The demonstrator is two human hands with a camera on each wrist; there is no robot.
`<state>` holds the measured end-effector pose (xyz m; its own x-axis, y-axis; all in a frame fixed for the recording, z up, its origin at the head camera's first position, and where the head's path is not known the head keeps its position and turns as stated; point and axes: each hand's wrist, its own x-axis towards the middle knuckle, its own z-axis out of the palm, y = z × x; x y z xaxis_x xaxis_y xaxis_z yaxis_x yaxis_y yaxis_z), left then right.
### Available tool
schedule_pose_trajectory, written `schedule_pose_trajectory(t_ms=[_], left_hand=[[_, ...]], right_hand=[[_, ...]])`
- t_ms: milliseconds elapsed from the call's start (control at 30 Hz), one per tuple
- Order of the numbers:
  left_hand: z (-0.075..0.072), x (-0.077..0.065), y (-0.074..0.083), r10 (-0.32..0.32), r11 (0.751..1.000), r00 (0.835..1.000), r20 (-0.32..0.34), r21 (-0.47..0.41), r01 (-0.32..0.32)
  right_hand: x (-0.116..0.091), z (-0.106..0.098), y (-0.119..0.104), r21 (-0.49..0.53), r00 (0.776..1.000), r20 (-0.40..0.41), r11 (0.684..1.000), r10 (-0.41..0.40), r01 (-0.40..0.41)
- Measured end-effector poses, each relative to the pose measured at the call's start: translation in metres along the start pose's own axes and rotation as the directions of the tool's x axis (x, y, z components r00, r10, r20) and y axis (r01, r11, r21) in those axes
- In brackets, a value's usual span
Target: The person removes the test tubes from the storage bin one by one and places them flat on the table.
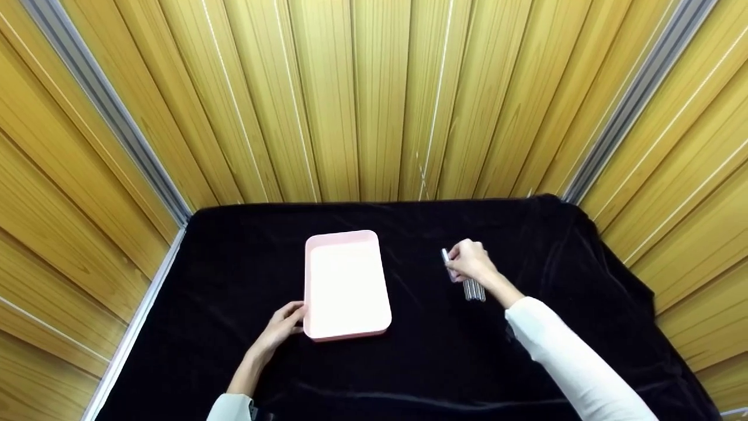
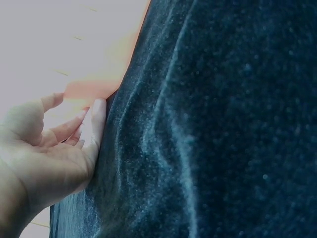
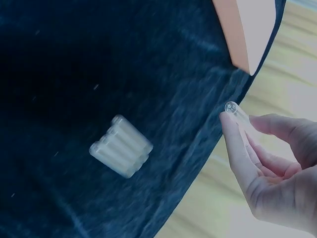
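Since the clear, shiny, cylindrical tube [image 3: 237, 112] looks slippery, the right hand [image 1: 472, 261] pinching it beside the row of similar tubes [image 3: 121, 147] at right needs light, even pressure, while the left hand [image 1: 283, 324] grips the shallow, pink, plastic-looking tray [image 1: 347, 286] at left.

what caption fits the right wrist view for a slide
Right hand pinches one cylinder; more cylinders lie side by side on dark cloth, pink tray partly in view.
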<state>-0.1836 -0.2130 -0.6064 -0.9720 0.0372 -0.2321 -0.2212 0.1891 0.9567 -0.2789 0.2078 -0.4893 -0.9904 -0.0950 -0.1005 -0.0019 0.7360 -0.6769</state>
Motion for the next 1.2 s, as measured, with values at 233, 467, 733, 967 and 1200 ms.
schedule_pose_trajectory(t_ms=[233, 467, 733, 967, 1200], left_hand=[[0.0, 0.001, -0.006, -0.007, 1.0, 1.0, 0.008, -0.003, 0.007], [-0.002, 0.0, -0.007, -0.014, 1.0, 1.0, -0.003, 0.002, 0.014], [-0.006, 0.001, -0.004, -0.001, 1.0, 1.0, -0.009, 0.005, 0.001], [-0.002, 0.003, -0.005, -0.009, 1.0, 1.0, -0.006, 0.011, 0.01], [-0.001, 0.003, -0.003, 0.002, 1.0, 1.0, 0.007, 0.004, -0.002]], right_hand=[[0.0, -0.021, 0.032, 0.012, 0.998, -0.03, 0.998, 0.059, -0.058], [-0.003, -0.034, 0.058, -0.007, 0.992, -0.048, 0.993, 0.119, -0.12], [-0.003, -0.022, 0.079, 0.015, 0.985, -0.008, 0.985, 0.172, -0.171], [-0.006, -0.013, 0.101, 0.033, 0.979, -0.024, 0.979, 0.201, -0.2], [-0.01, -0.001, 0.114, 0.185, 0.971, 0.0, 0.955, 0.237, -0.233]])
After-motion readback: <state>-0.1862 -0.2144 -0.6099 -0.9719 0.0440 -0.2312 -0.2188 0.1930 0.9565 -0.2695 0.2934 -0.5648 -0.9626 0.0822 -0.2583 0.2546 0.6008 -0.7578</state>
